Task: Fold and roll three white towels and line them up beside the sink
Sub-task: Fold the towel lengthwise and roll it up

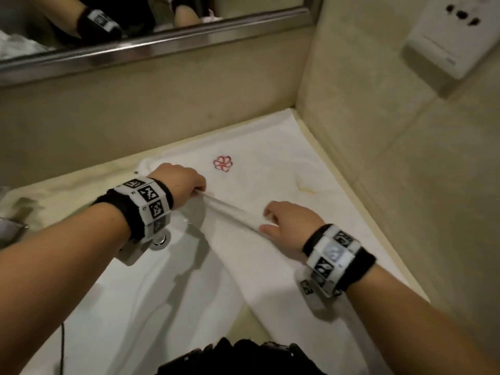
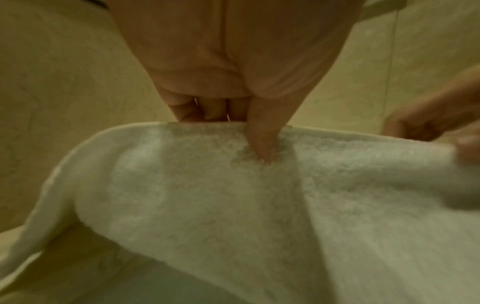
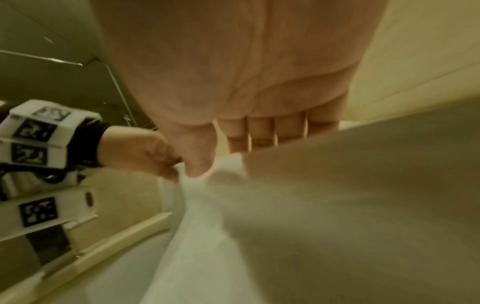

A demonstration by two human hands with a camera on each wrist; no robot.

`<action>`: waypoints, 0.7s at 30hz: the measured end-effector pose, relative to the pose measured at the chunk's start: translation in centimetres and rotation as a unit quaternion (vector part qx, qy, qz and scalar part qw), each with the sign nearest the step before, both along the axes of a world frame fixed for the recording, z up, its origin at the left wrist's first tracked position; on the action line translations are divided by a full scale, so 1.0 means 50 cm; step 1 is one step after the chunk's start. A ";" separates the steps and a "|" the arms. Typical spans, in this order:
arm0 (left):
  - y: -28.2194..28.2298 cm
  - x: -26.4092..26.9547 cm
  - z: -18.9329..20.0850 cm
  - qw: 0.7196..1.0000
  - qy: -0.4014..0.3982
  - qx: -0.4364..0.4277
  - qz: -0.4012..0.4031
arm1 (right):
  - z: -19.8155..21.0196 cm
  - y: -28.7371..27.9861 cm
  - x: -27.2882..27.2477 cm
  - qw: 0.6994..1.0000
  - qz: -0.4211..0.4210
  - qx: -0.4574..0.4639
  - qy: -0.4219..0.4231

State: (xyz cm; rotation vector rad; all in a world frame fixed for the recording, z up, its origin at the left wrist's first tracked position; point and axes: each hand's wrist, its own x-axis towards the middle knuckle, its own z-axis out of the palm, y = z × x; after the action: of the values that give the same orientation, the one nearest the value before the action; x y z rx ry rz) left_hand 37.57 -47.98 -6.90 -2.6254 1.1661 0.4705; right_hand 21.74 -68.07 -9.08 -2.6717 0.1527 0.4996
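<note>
Beige stone walls are meeting at the far right corner of the tabletop (image 1: pixel 359 209), with a metal-framed mirror (image 1: pixel 151 47) running along the back wall and a white wall unit (image 1: pixel 443 41) hanging on the right wall. From the head view, a white towel (image 1: pixel 270 169) with a red flower emblem (image 1: pixel 223 163) is lying spread into that far right corner, its near part draping over the sink (image 1: pixel 130 307) toward the front edge. The left hand (image 1: pixel 180 184) and the right hand (image 1: pixel 286 221) are each pinching the same raised fold of the towel, the left one nearer the back edge, the right one nearer the right edge, so a taut ridge is running between them. Both wrists are wearing black bands with patterned markers. From the left wrist view, the left hand (image 2: pixel 233 67) is showing its grip clamped on the towel (image 2: pixel 207 195), thumb pressing on top of the hem and fingers (image 2: pixel 207 109) curling behind it, while the right hand (image 2: pixel 436 123) is holding the cloth at the right side. From the right wrist view, the right hand (image 3: pixel 246 82) is pinching the towel (image 3: pixel 311 205) between thumb and curled fingers (image 3: pixel 262 133), its grip clamped on the cloth, and the left hand (image 3: pixel 140 152) is gripping the same edge just beside it.
</note>
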 end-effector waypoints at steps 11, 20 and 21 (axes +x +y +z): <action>0.038 0.077 0.063 0.995 -0.037 0.027 0.091 | 0.050 0.021 0.104 0.985 -0.034 0.111 -0.124; -0.106 0.129 0.074 0.895 -0.023 -0.358 0.265 | -0.012 -0.212 0.062 0.947 -0.320 -0.015 -0.029; -0.108 0.125 0.047 0.894 0.035 -0.329 0.303 | -0.025 -0.221 0.055 0.945 -0.325 -0.029 0.011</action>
State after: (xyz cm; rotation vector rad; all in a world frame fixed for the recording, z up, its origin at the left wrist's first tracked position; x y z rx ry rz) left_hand 43.84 -53.38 -4.57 -3.6050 0.5331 0.2990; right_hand 24.50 -79.14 -10.33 -2.4626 1.0224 0.3066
